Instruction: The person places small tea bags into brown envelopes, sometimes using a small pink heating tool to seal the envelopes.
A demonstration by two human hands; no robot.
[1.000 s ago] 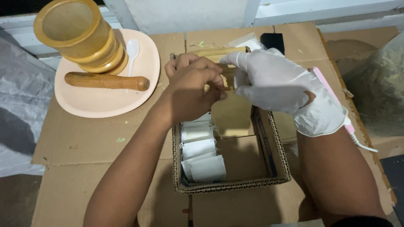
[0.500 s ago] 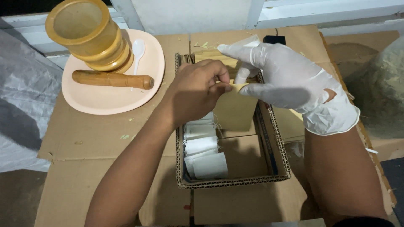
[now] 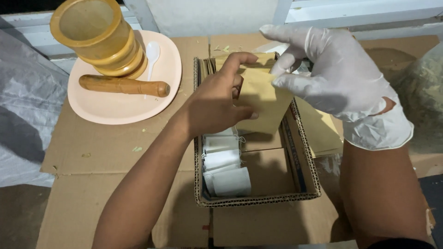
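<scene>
My bare left hand (image 3: 217, 103) and my white-gloved right hand (image 3: 332, 78) both grip a tan paper envelope (image 3: 265, 99), held tilted above a shallow cardboard box (image 3: 258, 199). The left hand pinches its left edge with the thumb underneath. The right hand's fingertips hold its upper right corner. A row of small white sachets (image 3: 224, 163) stands along the left side of the box. More tan envelopes (image 3: 207, 67) stand at the box's far end, partly hidden by my hands.
A peach plate (image 3: 108, 103) at the back left holds a wooden pestle (image 3: 122, 86), a yellow-rimmed sieve stack (image 3: 99, 39) and a white spoon (image 3: 152, 50). Flat cardboard (image 3: 106, 157) covers the surface. Grey plastic sheeting (image 3: 20, 115) lies at left; another tan envelope (image 3: 320, 129) lies right of the box.
Both hands have lifted the tan envelope up out of the far end of the box. The right hand's fingers have opened out over its top corner.
</scene>
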